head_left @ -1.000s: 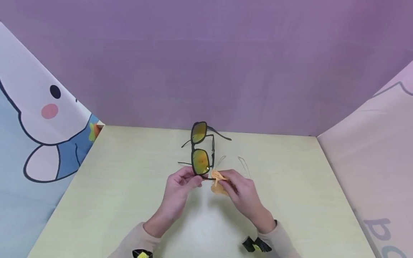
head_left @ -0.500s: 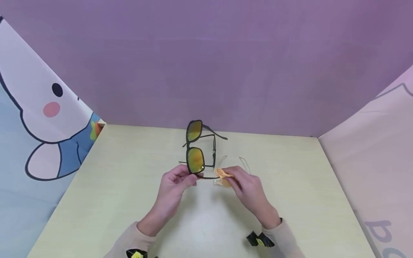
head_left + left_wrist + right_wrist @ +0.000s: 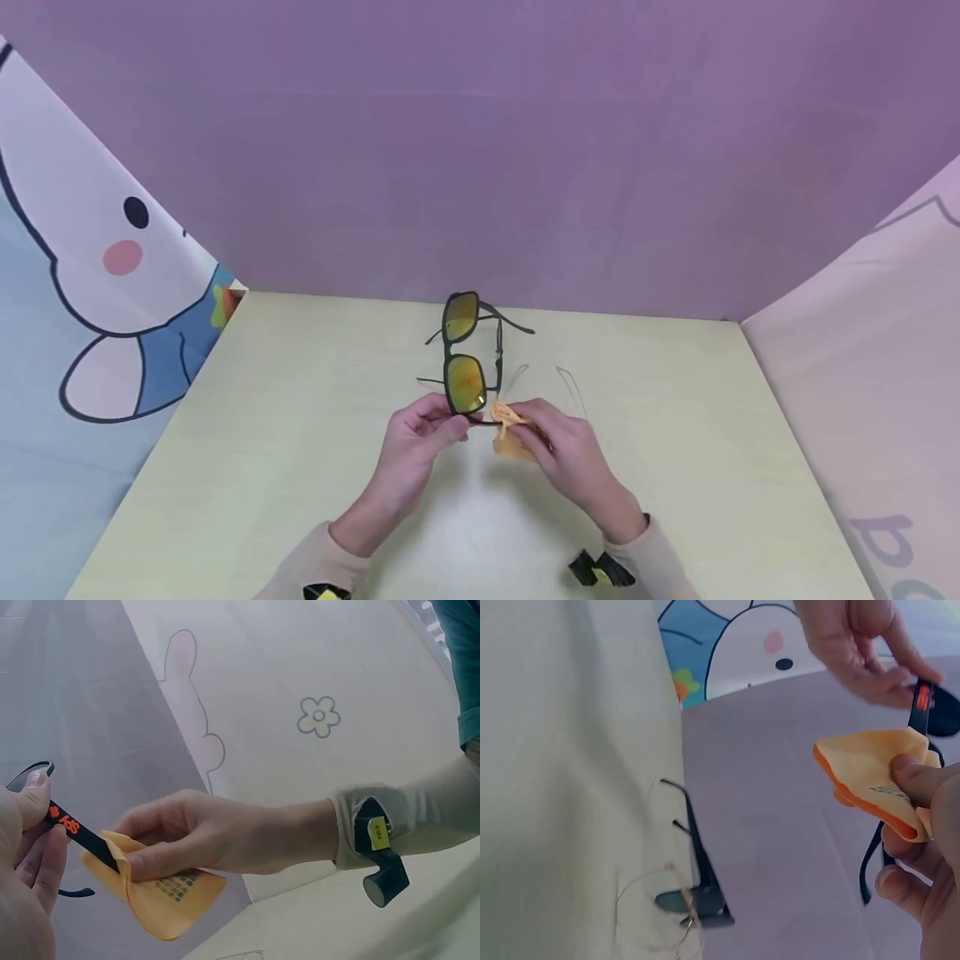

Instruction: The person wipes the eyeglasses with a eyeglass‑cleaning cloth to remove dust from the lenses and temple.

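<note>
1. Far left, a cartoon-printed curtain flanks the table.
2. Black-framed glasses rest on the table, partly hidden in the head view by the held pair.
3. Nearby, wire-rimmed glasses are partly blocked by the right hand.
4. The left hand, thumb and fingers closed, pinches the mirrored sunglasses near a hinge, lenses beyond its fingertips.
5. Their lettered temple runs rightward into a folded orange cloth.
6. The right hand pinches that cloth around the temple.
</note>
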Available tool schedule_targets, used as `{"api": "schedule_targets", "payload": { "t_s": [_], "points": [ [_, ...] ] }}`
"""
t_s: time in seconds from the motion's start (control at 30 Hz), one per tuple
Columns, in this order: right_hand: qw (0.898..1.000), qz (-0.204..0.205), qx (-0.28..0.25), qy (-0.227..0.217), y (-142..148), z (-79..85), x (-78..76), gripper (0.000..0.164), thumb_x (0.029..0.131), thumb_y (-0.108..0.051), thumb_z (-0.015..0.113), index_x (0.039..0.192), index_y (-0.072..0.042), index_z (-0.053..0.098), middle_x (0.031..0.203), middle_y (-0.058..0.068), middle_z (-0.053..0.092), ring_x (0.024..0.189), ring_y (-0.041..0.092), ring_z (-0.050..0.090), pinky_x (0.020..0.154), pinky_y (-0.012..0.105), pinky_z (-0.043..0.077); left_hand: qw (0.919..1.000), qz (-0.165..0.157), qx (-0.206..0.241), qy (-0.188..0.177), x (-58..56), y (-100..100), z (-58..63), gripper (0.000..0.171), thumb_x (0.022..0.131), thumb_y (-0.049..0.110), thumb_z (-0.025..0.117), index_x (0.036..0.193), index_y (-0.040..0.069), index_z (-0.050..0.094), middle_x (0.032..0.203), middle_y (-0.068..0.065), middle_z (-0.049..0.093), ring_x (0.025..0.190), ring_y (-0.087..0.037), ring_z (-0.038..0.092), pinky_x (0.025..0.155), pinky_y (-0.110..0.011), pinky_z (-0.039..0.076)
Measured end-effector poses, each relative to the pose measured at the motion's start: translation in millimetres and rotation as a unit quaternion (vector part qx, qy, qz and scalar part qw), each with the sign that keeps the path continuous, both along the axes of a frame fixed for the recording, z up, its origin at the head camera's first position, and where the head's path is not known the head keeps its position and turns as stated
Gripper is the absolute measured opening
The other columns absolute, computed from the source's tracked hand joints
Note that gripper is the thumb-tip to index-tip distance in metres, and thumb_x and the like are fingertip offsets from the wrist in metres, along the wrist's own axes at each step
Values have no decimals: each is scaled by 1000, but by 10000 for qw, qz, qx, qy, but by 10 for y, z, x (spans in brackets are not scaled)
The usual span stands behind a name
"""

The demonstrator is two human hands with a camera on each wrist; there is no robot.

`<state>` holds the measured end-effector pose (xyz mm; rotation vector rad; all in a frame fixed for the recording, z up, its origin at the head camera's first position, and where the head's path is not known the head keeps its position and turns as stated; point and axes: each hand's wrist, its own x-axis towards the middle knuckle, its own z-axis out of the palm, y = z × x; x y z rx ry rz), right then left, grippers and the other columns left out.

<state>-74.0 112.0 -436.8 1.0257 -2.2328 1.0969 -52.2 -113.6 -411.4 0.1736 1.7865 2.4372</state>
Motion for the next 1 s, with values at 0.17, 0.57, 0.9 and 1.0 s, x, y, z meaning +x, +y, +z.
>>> {"api": "schedule_targets", "payload": {
  "t_s": [0.17,0.57,0.9,1.0],
  "points": [
    [9996,-167,224,58,112,-59,-36,16,98,-11,70,113,-7,70,101,4,74,66,3,59,57,8,49,10000,43,28,0,12,-19,2,26,95,-1,66,97,23,72,97,6,78,88,-8,70,80,-22,58],
    [9959,-608,629,238,405,-44,-192,30,85,2,78,113,-6,71,105,4,74,68,7,65,60,13,55,9998,116,47,149,4,-82,24,24,98,1,63,97,23,71,95,7,77,83,-7,66,78,-21,56],
    [9951,-674,560,464,381,-65,-269,28,91,-3,75,118,-7,70,103,5,72,63,7,61,54,12,53,9984,-540,144,-115,17,-113,42,17,100,5,62,94,20,69,91,6,76,76,-6,61,75,-19,54],
    [9917,-657,778,778,306,-72,-294,19,104,-17,64,119,-9,71,102,5,70,63,9,61,51,14,51,9958,-868,196,-214,26,-100,52,13,100,7,62,96,17,69,90,5,75,74,-6,60,73,-19,53]
  ]
}}
